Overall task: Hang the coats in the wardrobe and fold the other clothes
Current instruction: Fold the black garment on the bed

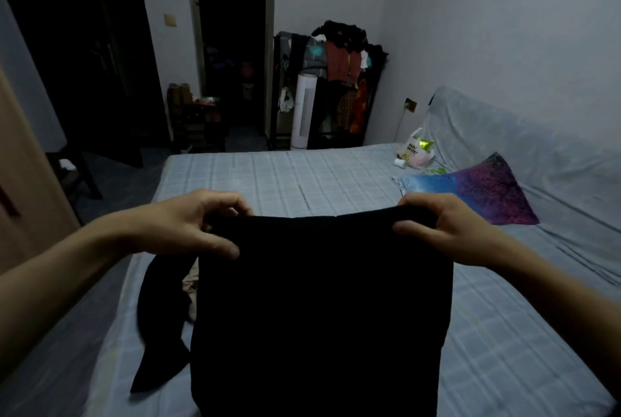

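Note:
A black garment (319, 309) hangs in front of me over the bed (268, 178), held up by its top edge. My left hand (188, 221) pinches the top left corner and my right hand (450, 228) pinches the top right corner, thumbs on my side of the cloth. A loose black part of it, perhaps a sleeve (161, 326), dangles at the lower left. A bit of beige cloth (190, 285) shows behind it on the bed. The garment's lower part runs out of the frame.
A purple and blue pillow (484, 191) and a white plastic bag (415, 151) lie on the bed's right side. A full clothes rack (339, 80) and a white tower fan (304, 110) stand at the far wall. A dark wardrobe (84, 47) and an open doorway (235, 47) are at the left.

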A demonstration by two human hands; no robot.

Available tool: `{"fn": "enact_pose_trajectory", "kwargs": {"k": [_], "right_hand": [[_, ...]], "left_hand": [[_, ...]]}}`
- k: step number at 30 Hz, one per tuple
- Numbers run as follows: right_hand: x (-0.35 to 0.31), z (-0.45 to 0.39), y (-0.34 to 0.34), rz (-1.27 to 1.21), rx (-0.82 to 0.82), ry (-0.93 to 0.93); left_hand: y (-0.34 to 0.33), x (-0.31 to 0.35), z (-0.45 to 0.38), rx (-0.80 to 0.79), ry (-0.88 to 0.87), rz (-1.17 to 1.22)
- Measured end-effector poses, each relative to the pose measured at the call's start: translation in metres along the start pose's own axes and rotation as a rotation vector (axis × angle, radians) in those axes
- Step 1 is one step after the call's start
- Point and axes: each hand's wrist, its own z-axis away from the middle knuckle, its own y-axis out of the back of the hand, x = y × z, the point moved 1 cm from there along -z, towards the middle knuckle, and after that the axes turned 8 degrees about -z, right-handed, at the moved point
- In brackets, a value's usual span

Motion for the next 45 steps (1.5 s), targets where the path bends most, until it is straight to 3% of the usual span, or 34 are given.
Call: {"fn": "enact_pose_trajectory", "kwargs": {"k": [4, 9, 13, 17, 22, 29, 37, 41, 45], "right_hand": [[0.008, -0.001, -0.001, 0.069, 0.134, 0.003], [0.025, 0.009, 0.011, 0.168, 0.057, 0.024], [0.047, 0.013, 0.019, 0.316, 0.061, 0.028], [0.078, 0.016, 0.035, 0.321, 0.178, 0.074], [0.114, 0.030, 0.079, 0.210, 0.164, 0.123], [0.107, 0.036, 0.154, 0.004, 0.191, 0.210], [0.094, -0.014, 0.225, -0.271, -0.043, 0.294], [0.137, -0.098, 0.212, -0.239, -0.119, 0.090], [0.208, -0.194, 0.163, 0.126, -0.134, -0.093]], "left_hand": [[-0.029, 0.012, -0.011, 0.276, 0.002, -0.158], [-0.036, 0.010, -0.028, 0.521, -0.084, -0.392], [-0.039, 0.015, -0.051, 0.515, -0.075, -0.661], [-0.052, 0.033, -0.067, 0.495, -0.025, -0.679], [-0.070, 0.075, -0.085, 0.506, 0.046, -0.752], [-0.076, 0.147, -0.094, 0.562, 0.004, -0.605], [-0.004, 0.165, -0.116, 0.430, -0.044, -0.289], [0.032, 0.108, -0.169, 0.364, 0.122, -0.063], [0.055, 0.027, -0.238, 0.507, 0.413, -0.048]]}}
